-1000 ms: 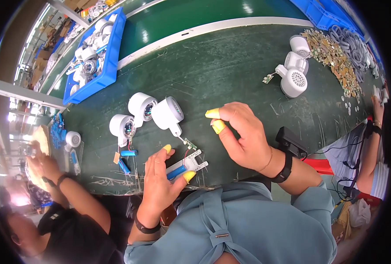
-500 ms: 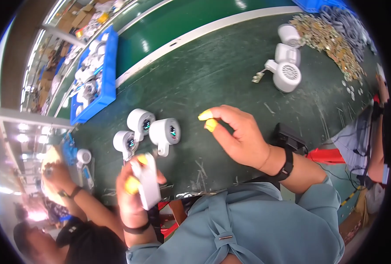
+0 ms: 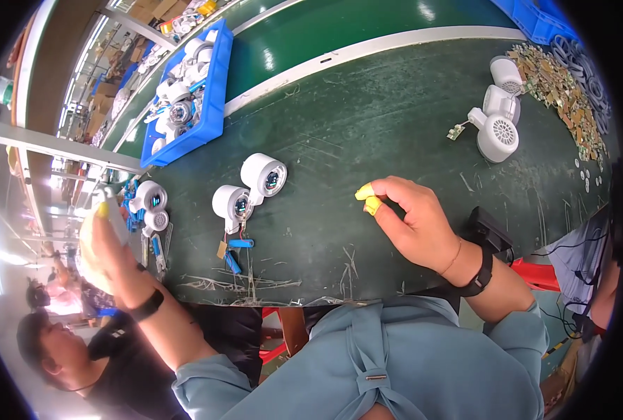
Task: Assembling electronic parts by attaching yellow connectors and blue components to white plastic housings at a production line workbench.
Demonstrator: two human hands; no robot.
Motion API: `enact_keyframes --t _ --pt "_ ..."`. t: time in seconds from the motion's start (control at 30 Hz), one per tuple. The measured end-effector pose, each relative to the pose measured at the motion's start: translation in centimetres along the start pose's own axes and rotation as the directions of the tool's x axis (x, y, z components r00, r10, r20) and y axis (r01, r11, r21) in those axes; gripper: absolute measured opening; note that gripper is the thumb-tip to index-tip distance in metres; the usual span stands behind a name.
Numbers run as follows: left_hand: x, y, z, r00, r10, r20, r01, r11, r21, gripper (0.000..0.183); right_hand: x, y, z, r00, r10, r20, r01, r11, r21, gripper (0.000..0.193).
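Note:
At the far left, over the table's left end, my left hand (image 3: 105, 245) is closed around a long white plastic part (image 3: 117, 215), blurred by motion. Close beside it is a round white fan head (image 3: 148, 195) with a lit display; whether the two are joined I cannot tell. My right hand (image 3: 423, 225) hovers above the middle of the table, yellow-covered thumb and forefinger pinched, with nothing showing between them. Between my hands lie two white fan heads (image 3: 259, 168) (image 3: 229, 201) with lit displays. Blue battery cells (image 3: 240, 243) on wires trail from the nearer head.
A blue crate (image 3: 217, 115) of white fan parts stands at back left. White fan housings (image 3: 499, 136), a pile of small boards (image 3: 560, 98) and grey cords (image 3: 583, 77) lie at right. A black adapter (image 3: 490, 227) sits beside my right wrist. A co-worker (image 3: 80, 350) is at lower left.
My left hand has swung left with the white part. One of three fan heads has left the middle group; one now shows beside that hand. My right hand keeps its pinch; the view has shifted.

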State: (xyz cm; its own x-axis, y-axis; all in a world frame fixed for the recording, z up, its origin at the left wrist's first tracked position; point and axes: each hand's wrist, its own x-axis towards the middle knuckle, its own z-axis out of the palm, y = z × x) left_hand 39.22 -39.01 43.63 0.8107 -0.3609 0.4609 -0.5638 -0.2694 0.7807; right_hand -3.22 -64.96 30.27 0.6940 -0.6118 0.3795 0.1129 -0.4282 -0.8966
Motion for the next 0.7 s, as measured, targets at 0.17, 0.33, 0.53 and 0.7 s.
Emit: enact_keyframes --t 0.17,0.33,0.53,0.7 --pt "-0.9 -8.1 1.8 0.990 -0.127 0.055 0.121 0.987 0.101 0.033 0.1 0.2 0.0 0.999 0.038 0.029 -0.038 0.999 -0.019 0.016" --pt "-6.3 -6.7 5.1 0.957 0.271 0.098 -0.266 0.696 0.667 0.029 0.3 0.3 0.3 0.995 0.068 0.071 -0.065 0.997 -0.041 0.017" --pt "-16.0 3.5 11.0 0.731 0.355 0.582 -0.587 0.763 0.272 0.033 0.0 0.5 0.6 0.996 0.031 0.086 -0.017 0.987 -0.158 0.017" --pt "-19.4 3.5 14.3 0.755 0.336 0.564 -0.509 0.841 0.181 0.029 0.1 -0.9 1.5 0.966 -0.144 0.214 0.207 0.928 -0.310 0.019"
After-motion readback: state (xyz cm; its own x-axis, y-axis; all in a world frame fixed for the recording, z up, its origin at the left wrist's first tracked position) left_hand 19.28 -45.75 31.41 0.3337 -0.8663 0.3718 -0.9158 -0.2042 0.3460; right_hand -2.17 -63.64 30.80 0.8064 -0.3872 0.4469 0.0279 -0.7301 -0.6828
